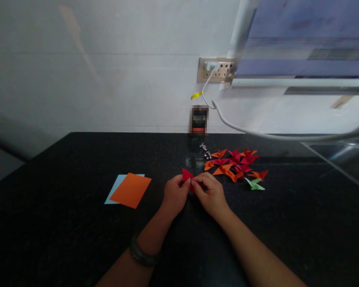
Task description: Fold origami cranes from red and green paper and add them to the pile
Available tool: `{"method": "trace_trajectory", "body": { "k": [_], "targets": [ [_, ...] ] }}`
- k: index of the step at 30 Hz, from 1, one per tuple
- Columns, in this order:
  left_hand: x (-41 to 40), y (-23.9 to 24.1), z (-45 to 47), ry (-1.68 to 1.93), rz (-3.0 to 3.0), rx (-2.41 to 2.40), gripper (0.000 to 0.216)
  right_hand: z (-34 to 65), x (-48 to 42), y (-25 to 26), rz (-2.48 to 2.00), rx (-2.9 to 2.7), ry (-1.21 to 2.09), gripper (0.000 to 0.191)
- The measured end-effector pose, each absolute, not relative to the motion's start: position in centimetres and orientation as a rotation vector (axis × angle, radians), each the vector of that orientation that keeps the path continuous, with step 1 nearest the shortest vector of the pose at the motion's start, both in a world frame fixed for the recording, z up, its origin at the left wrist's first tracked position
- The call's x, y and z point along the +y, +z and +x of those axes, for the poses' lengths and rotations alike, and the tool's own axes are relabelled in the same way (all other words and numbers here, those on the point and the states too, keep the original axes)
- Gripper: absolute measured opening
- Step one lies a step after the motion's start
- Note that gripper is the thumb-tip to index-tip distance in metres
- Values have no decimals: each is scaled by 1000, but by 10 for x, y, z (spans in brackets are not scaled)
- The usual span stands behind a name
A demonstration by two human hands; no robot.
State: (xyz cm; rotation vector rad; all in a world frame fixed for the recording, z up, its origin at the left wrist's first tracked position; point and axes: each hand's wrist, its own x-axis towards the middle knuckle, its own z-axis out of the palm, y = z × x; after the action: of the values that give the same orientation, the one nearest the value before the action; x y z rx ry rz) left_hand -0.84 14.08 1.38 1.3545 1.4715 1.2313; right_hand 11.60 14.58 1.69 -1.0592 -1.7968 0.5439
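Observation:
Between my two hands is a small folded red paper (187, 174), its pointed tip sticking up and part of it covered by fingers. My left hand (175, 195) pinches it from the left, thumb on the near face. From the other side my right hand (210, 193) grips its edge between thumb and fingers. To the right lies a cluster of folded paper cranes (234, 163) in red and orange. One pale green folded crane (255, 184) sits at the cluster's near edge. An orange paper square (131, 190) overlaps a light blue sheet (115, 189) on the left.
The black countertop (62, 223) meets a white tiled wall. A phone-like object (199, 120), blurred out, leans there with a beaded strap (205, 151) before it. A white cable (245, 130) runs from the wall socket (216, 69) towards the right. A sink edge (334, 165) shows far right.

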Motion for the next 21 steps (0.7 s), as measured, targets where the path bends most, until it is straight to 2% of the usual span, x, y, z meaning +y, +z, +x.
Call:
{"method": "trace_trajectory", "body": {
  "k": [7,16,21],
  "targets": [
    [141,15,-9,1179,1367,1453,20,117,147,14,-1167,-1811,430,10],
    [136,19,-6,1083,1700,1693,22,116,147,15,-1238,-1848,255,16],
    [137,18,-7,1112,1591,1645,21,113,147,14,-1157,-1884,142,14]
  ]
}}
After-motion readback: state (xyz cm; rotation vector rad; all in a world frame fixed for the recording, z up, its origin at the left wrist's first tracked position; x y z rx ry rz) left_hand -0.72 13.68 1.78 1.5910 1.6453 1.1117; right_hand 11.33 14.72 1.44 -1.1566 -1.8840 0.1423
